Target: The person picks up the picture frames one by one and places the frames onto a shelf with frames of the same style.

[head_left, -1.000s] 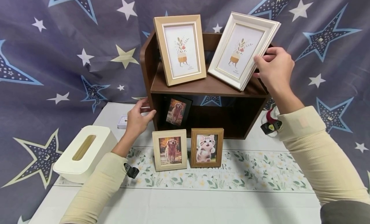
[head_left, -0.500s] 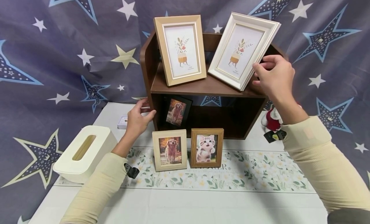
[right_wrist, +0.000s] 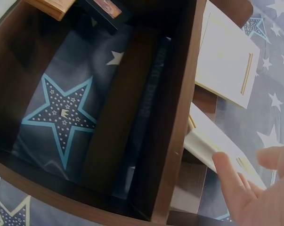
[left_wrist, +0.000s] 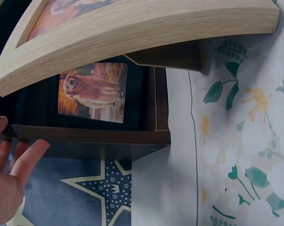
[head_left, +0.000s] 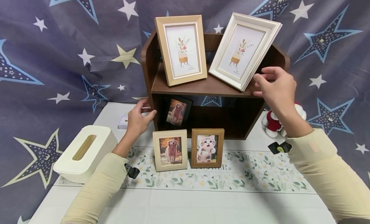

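A small dark-brown two-tier shelf (head_left: pixel 214 90) stands on the table. On its upper tier lean a tan picture frame (head_left: pixel 162 50) and a tilted white picture frame (head_left: pixel 226 74), both with a potted-plant print. My left hand (head_left: pixel 138 119) holds the shelf's left side panel, thumb at the front edge and fingers along the outer face, as the left wrist view (left_wrist: pixel 12 176) also shows. My right hand (head_left: pixel 278 90) is off the white frame's lower right edge, fingers loosely bent with nothing between them. In the right wrist view the white frame (right_wrist: pixel 226 146) lies just beyond the fingertips.
A black frame (head_left: pixel 188 111) with a dog photo leans inside the lower tier. In front stand a pale wood dog frame (head_left: pixel 156 153) and a brown kitten frame (head_left: pixel 222 148). A white tissue box (head_left: pixel 101 153) sits left; a red-and-white plush toy (head_left: pixel 271 123) is right.
My right hand has let go of the white frame and moved down and slightly right from its edge. The white frame stays leaning in place; my left hand has kept its position.
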Demonstrator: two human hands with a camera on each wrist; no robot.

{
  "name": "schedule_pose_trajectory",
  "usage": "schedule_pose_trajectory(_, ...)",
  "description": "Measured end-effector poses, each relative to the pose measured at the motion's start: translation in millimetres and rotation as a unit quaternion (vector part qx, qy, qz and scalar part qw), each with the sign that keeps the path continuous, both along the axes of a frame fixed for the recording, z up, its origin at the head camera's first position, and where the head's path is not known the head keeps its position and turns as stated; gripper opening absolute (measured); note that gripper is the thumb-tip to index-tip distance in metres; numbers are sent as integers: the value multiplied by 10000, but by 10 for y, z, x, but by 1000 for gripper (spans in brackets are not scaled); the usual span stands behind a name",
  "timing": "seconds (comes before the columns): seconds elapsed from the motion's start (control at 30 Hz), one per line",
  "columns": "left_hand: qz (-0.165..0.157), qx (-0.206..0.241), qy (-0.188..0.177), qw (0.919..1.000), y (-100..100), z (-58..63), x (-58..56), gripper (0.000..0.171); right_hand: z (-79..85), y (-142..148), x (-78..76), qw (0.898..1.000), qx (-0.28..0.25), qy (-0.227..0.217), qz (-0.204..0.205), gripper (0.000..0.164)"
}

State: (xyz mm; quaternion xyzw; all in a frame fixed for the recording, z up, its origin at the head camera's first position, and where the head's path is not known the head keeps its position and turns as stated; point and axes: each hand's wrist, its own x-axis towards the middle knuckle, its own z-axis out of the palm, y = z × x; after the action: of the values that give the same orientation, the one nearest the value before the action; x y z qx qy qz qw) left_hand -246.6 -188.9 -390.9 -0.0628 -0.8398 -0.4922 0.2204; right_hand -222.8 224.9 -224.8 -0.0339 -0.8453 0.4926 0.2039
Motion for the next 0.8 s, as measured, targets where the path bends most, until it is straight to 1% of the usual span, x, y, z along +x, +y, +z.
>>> schedule_pose_trajectory(0.2,-38,34,45,10000,7,4,1,53,-127,23,100,9991,353,-115,182,53)
schedule_pose_trajectory(0.3,-43,30,17,10000,8,-3,-2,53,-192,35,151,9980,576,-123,248,51)
schedule_pose_trajectory(0.37,-47,29,-5,10000,9,-9,-5,53,-233,40,175,9975,630,-108,314,48)
schedule_pose_trajectory(0.57,-72,57,20,10000,8,-13,-2,52,-348,54,210,9974,522,-93,491,41)
schedule_pose_trajectory(0.8,-15,4,54,10000,8,-14,-2,51,-514,48,237,9966,359,-147,724,37)
